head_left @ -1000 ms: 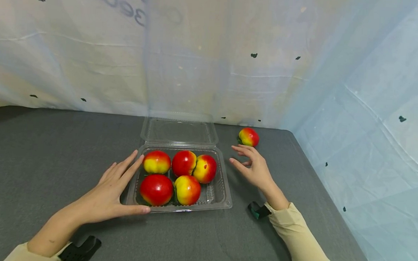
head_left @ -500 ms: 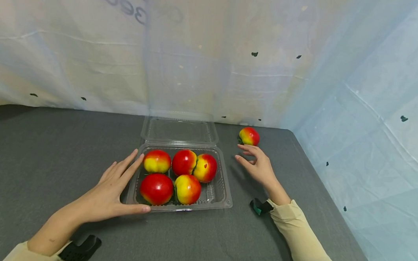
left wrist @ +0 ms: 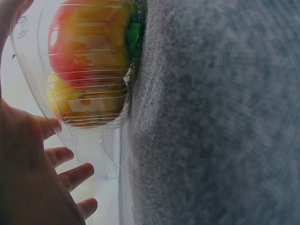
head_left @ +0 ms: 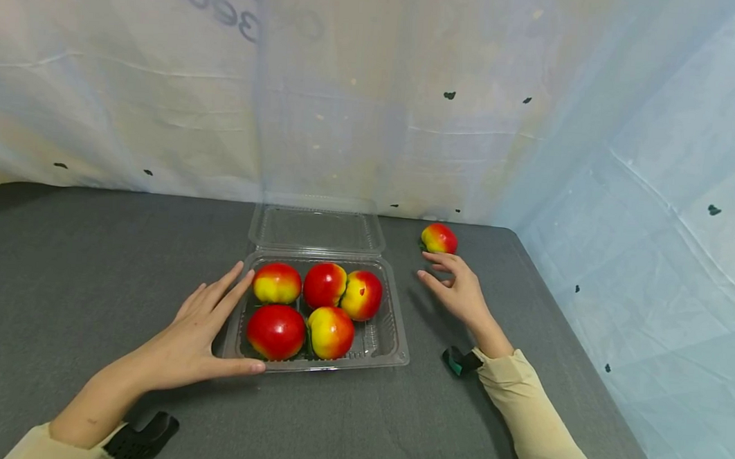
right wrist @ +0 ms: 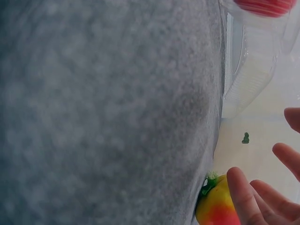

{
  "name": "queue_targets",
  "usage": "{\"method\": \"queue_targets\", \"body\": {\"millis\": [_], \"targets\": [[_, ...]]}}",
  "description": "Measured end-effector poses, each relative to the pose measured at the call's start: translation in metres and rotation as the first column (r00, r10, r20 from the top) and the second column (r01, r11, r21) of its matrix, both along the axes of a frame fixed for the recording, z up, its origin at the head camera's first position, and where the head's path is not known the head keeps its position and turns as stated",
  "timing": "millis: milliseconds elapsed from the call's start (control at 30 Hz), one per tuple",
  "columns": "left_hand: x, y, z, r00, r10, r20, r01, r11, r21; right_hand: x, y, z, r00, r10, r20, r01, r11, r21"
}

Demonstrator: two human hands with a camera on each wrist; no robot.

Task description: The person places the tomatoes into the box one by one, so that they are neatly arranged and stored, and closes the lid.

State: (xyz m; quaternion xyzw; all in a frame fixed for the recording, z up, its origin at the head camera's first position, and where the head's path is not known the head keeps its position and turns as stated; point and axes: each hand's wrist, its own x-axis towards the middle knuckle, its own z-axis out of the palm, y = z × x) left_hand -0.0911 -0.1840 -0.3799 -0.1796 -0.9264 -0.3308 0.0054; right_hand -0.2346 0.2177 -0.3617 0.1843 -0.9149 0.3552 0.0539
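My left hand is spread at the left side of a clear plastic clamshell box, its thumb at the near rim and fingertips at the left rim. Several glossy red-and-yellow fruits, shaped like apples, sit in the box, among them an all-red-looking one at the near left. A single loose fruit with green leaves lies on the table at the back right. Just in front of it my right hand hovers with relaxed fingers and holds nothing. In the right wrist view, its fingers overlap the loose fruit.
The box's lid lies folded back toward the rear sheeting. A grey cloth covers the table, whose right edge slants forward. Pale plastic sheeting with dark spots hangs behind and to the right. Dark straps sit at both wrists.
My right hand has shifted slightly right and away from me, closer to the loose fruit. My left hand, the box and the fruits have stayed put.
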Motion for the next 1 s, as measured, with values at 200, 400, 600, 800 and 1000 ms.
{"method": "queue_targets", "body": {"millis": [200,400,600,800,1000], "targets": [[0.0,0.0,0.0,1.0,-0.003,-0.003,0.003,1.0,0.005,-0.001,0.002,0.001,1.0,-0.012,-0.003,0.012,1.0,0.009],[0.0,0.0,0.0,1.0,-0.003,-0.006,0.003,1.0,0.004,-0.003,0.005,0.006,1.0,-0.026,0.014,0.025,1.0,0.011],[0.001,-0.001,0.0,1.0,-0.004,-0.005,0.004,1.0,0.003,-0.007,0.006,0.009,0.998,-0.057,0.003,0.057,0.998,0.03],[0.001,-0.001,0.0,1.0,-0.003,-0.005,0.003,1.0,0.001,-0.013,0.008,0.009,0.998,-0.062,-0.032,0.064,0.997,0.044],[0.001,-0.001,0.0,1.0,-0.003,-0.008,0.003,1.0,0.002,-0.018,0.01,0.007,0.994,-0.075,-0.077,0.079,0.996,0.041]]}}
